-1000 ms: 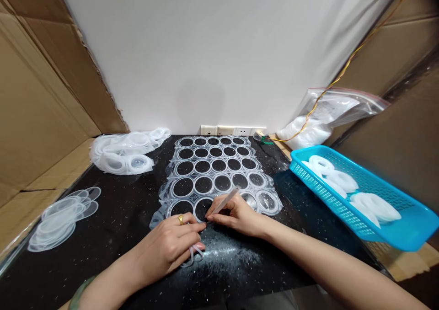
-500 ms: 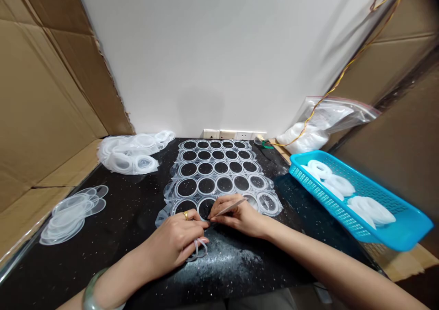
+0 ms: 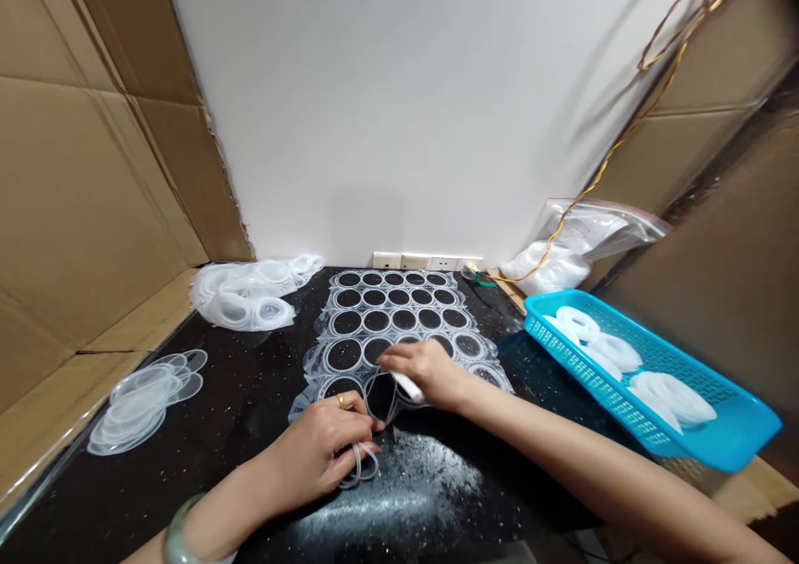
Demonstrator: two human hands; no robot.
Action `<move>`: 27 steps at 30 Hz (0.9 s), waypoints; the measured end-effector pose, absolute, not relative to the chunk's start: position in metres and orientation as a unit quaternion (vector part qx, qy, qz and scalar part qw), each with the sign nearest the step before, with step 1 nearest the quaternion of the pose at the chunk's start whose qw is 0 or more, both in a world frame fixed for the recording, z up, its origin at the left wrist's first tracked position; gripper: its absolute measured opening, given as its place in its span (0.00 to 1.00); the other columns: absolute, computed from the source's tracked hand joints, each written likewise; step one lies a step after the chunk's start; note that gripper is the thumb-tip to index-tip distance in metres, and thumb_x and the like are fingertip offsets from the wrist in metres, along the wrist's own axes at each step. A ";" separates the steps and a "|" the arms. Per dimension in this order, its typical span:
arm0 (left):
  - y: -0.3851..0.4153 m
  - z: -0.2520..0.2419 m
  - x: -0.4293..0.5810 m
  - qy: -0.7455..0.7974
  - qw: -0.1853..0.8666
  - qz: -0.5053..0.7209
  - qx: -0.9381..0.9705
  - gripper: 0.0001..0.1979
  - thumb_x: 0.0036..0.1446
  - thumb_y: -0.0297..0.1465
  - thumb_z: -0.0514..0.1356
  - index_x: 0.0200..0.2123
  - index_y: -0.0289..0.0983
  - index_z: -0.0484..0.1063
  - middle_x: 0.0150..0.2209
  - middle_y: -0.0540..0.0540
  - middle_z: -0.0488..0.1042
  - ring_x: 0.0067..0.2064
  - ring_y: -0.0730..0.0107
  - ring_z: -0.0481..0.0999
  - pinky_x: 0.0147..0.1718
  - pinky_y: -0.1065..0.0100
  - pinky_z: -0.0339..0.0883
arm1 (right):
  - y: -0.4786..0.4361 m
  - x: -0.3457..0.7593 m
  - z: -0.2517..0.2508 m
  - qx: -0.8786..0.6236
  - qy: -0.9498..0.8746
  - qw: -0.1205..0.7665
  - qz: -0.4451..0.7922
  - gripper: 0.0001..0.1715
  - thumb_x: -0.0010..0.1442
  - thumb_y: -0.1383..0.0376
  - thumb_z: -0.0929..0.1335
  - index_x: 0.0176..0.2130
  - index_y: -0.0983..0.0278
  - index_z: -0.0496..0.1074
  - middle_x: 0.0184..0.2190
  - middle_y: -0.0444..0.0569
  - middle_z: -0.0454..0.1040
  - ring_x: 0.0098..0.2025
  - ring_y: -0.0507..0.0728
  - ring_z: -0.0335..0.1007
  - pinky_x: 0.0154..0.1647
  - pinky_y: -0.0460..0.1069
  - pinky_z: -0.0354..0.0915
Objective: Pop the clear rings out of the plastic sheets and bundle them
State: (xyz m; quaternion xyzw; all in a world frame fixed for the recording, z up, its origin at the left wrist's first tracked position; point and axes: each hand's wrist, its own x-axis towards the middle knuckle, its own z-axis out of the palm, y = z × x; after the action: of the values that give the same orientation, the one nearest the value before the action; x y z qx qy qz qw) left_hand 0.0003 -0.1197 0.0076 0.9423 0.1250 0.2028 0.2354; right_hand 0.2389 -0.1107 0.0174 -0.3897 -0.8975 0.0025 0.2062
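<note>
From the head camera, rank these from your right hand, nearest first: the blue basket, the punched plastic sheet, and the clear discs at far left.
1. Punched clear plastic sheet: directly under the right hand.
2. Blue plastic basket: to the hand's right.
3. Clear plastic discs: far left on the black worktop.

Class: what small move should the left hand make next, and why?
Probably draw the clear plastic strip gently upward from the round-holed clear sheet, since the left hand pinches it and the right hand rests over the sheet.
</note>
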 end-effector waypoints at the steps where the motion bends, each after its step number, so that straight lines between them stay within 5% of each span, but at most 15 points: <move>1: -0.119 0.007 0.000 0.125 0.244 0.204 0.940 0.11 0.64 0.28 0.52 0.31 0.35 0.72 0.33 0.44 0.76 0.39 0.64 0.71 0.39 0.64 0.65 | -0.102 0.241 0.019 -0.409 -0.881 0.238 -0.005 0.13 0.62 0.70 0.65 0.44 0.64 0.76 0.40 0.53 0.78 0.36 0.53 0.75 0.36 0.44 0.65; 5: -0.119 0.006 -0.003 0.130 0.270 0.206 0.931 0.08 0.63 0.28 0.54 0.35 0.36 0.74 0.35 0.43 0.78 0.41 0.63 0.71 0.40 0.64 0.66 | -0.059 0.251 0.028 -0.477 -0.765 0.430 0.046 0.12 0.63 0.66 0.65 0.37 0.64 0.79 0.36 0.52 0.80 0.36 0.55 0.76 0.37 0.47 0.66; 10: -0.120 0.010 -0.003 0.139 0.287 0.200 0.927 0.09 0.63 0.27 0.54 0.35 0.36 0.75 0.36 0.43 0.78 0.41 0.64 0.72 0.41 0.63 0.66 | -0.020 0.264 0.040 -0.556 -0.578 0.569 0.180 0.19 0.56 0.55 0.69 0.32 0.70 0.79 0.25 0.53 0.78 0.19 0.54 0.68 0.20 0.47 0.61; 19: -0.096 0.029 0.007 0.106 0.237 0.219 0.941 0.09 0.65 0.28 0.53 0.38 0.34 0.73 0.32 0.44 0.76 0.37 0.66 0.72 0.43 0.61 0.67 | -0.056 0.248 0.010 -0.507 -0.596 0.415 0.465 0.18 0.46 0.56 0.75 0.27 0.70 0.76 0.19 0.47 0.73 0.14 0.47 0.61 0.14 0.42 0.54; 27: -0.074 0.013 0.004 0.146 0.152 0.216 0.953 0.10 0.66 0.29 0.53 0.43 0.35 0.73 0.47 0.41 0.76 0.49 0.62 0.72 0.49 0.59 0.68 | -0.071 0.237 -0.007 -0.446 -0.591 0.418 0.526 0.19 0.45 0.54 0.76 0.28 0.69 0.78 0.21 0.45 0.74 0.17 0.46 0.60 0.17 0.42 0.57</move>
State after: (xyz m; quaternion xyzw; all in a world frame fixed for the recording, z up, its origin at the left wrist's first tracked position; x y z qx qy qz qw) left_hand 0.0036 -0.0743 0.0129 0.9533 0.1459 0.2165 0.1521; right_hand 0.2366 -0.0707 -0.0074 -0.4463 -0.5913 0.5261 0.4176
